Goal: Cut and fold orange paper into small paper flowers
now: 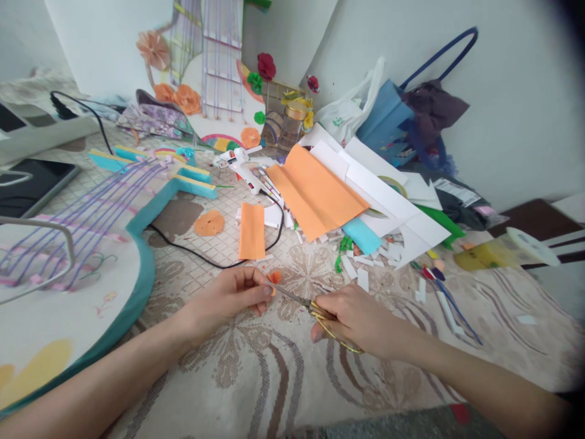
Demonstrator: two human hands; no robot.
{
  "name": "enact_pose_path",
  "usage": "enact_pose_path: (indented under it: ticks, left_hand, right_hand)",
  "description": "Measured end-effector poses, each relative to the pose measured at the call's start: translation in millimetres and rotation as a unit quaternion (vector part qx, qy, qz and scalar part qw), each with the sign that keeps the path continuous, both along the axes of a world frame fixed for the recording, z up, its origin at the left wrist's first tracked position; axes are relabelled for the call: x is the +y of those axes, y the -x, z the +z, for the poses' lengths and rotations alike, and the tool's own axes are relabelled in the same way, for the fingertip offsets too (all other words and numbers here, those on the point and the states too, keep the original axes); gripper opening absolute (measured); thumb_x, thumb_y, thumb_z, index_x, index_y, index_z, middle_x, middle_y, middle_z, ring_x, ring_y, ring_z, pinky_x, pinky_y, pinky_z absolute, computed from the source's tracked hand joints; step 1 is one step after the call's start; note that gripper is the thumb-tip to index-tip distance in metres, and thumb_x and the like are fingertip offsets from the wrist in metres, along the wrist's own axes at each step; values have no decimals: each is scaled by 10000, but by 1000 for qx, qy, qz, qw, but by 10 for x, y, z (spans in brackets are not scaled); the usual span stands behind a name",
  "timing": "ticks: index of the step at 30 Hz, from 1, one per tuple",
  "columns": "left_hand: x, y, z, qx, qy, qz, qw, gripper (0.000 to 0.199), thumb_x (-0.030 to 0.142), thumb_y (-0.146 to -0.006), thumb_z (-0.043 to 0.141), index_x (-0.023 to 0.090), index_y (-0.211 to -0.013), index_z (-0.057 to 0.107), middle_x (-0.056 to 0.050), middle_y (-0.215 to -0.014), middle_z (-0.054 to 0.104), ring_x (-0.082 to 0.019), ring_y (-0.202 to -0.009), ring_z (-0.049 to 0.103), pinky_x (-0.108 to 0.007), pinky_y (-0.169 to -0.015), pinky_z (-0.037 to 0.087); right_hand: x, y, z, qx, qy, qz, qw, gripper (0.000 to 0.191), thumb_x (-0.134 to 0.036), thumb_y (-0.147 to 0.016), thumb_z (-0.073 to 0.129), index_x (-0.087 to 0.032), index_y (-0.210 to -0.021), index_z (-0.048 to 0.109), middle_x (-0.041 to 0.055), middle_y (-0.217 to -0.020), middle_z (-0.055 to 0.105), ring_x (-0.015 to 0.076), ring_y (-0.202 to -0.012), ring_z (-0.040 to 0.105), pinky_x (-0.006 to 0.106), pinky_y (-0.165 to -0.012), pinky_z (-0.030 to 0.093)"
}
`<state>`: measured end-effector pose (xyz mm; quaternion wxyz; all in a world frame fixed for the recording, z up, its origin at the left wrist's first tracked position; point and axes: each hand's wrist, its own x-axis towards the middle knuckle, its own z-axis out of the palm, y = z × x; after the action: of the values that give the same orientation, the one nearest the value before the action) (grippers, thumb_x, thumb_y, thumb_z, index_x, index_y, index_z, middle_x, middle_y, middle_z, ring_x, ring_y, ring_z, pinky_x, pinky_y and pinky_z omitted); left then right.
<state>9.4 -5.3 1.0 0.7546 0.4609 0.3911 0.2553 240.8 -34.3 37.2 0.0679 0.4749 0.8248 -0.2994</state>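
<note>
left hand (244, 294) has its grip pinched on a small orange paper piece (275, 277), between the tabletop (214, 390)'s middle and front edge. right hand (359, 317) grips scissors (299, 299), tips right by it. looks mid-trim imo: one scalloped orange disc (209, 224) seems already cut, orange strip (252, 231) and orange sheet (317, 192) farther back still look unshaped.
</note>
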Motion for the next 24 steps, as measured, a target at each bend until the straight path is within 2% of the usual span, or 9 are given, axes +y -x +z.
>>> enact_pose_path:
  ticks: [4,8,15,24]
  left_hand:
    - [12,25,-10,0,6,-15,1000,180,298,-746,656,159,-683,561,39,-591,539,-86,-555,482,-224,-553,363]
    - [20,52,-1,6,8,-27,1000,183,302,-756,652,147,-701,571,28,-616,547,-88,-571,491,-226,-568,365]
    - [33,59,35,-25,27,49,998,196,320,-733,677,152,-765,583,32,-652,554,-82,-606,483,-215,-595,374]
    - [71,111,25,-89,84,94,988,104,236,-762,666,155,-783,603,18,-707,601,-74,-640,537,-190,-613,430]
  right_hand:
    - [2,-7,-45,0,-5,-8,1000,462,-499,-887,436,-154,-584,484,25,-583,644,117,-533,545,224,-515,270]
    - [56,-28,-60,2,-11,-47,999,505,-547,-866,434,-152,-567,528,14,-529,576,117,-506,503,229,-504,255]
    - [136,27,-23,48,-28,-81,995,416,-526,-841,488,-169,-631,451,-15,-586,508,103,-527,428,217,-508,258]
    - [286,134,-8,144,-15,-17,989,191,-348,-862,487,-179,-775,474,-6,-692,522,117,-587,450,217,-554,324]
